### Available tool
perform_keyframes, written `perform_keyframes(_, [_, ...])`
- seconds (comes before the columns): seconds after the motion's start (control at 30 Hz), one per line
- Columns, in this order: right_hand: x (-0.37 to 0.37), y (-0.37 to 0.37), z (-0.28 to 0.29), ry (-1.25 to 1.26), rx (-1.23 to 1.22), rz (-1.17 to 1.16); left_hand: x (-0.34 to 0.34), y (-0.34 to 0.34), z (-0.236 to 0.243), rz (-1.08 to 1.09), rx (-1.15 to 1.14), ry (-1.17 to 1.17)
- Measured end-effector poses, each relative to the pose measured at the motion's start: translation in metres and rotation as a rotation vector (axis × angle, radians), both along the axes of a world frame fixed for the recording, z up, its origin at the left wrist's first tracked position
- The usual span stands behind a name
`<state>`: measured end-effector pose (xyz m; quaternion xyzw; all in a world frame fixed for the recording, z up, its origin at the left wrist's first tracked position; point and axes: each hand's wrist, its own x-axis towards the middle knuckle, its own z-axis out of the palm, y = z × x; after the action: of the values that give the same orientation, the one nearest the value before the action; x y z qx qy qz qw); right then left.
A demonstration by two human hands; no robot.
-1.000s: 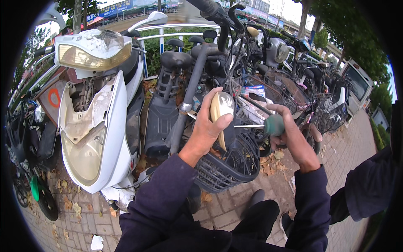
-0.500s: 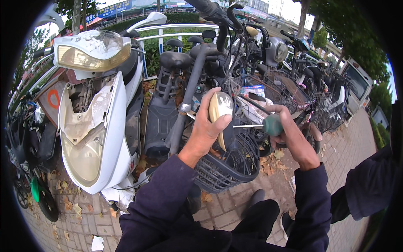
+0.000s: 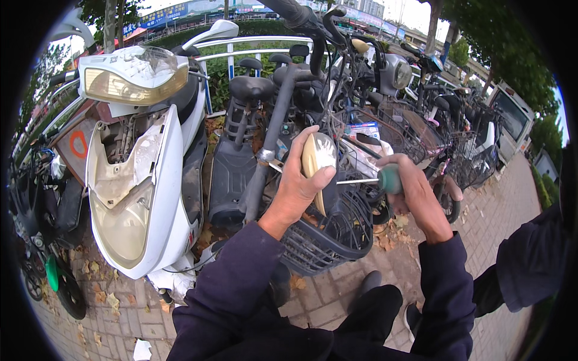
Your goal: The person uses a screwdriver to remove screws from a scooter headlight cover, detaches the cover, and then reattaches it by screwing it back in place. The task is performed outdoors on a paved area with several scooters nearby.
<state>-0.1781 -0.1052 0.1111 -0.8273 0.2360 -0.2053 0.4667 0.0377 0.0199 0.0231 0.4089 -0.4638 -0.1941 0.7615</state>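
My left hand [image 3: 296, 186] grips a round yellowed headlamp [image 3: 317, 157] on the front of a dark electric bicycle, just above its black mesh basket [image 3: 330, 236]. My right hand [image 3: 415, 195] is closed on the green handle of a screwdriver [image 3: 389, 178]. Its thin metal shaft points left and reaches the lamp's back edge. Both forearms are in dark blue sleeves and come up from the bottom of the view.
A white scooter [image 3: 141, 174] with a stripped front panel stands at left. Several parked bicycles and scooters crowd the back behind a white railing [image 3: 241, 54]. Another person's dark sleeve [image 3: 530, 265] shows at right. Brick paving with dry leaves lies below.
Both hands stay on the lamp and the screwdriver. The right hand has shifted slightly, otherwise the scene is the same.
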Motion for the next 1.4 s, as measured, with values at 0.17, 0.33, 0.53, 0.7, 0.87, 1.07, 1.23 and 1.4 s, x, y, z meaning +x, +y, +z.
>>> perform_keyframes(0.17, [-0.005, -0.002, -0.014, -0.204, 0.138, 0.185, -0.002, -0.001, 0.001, -0.044, 0.014, 0.077])
perform_keyframes(0.33, [0.001, -0.005, -0.014, -0.171, 0.041, 0.163, -0.003, 0.0, 0.0, -0.04, -0.022, 0.081])
perform_keyframes(0.53, [0.009, -0.007, -0.016, -0.075, 0.15, 0.001, 0.0, -0.001, -0.002, -0.03, -0.004, 0.031])
perform_keyframes(0.7, [0.009, -0.009, -0.028, -0.219, 0.217, 0.005, 0.0, -0.001, -0.002, -0.114, -0.016, 0.078])
perform_keyframes(0.87, [0.003, -0.016, -0.026, -0.223, 0.253, -0.011, 0.001, 0.001, 0.001, -0.154, 0.02, 0.088])
perform_keyframes(1.07, [0.005, -0.02, -0.027, -0.229, 0.315, -0.054, -0.002, 0.0, 0.002, -0.164, 0.031, 0.072])
perform_keyframes(1.23, [0.006, -0.025, -0.028, -0.274, 0.302, -0.065, -0.003, 0.001, 0.003, -0.172, 0.034, 0.122])
perform_keyframes(1.4, [0.007, -0.022, -0.03, -0.3, 0.339, -0.034, -0.004, 0.0, 0.003, -0.158, 0.053, 0.143])
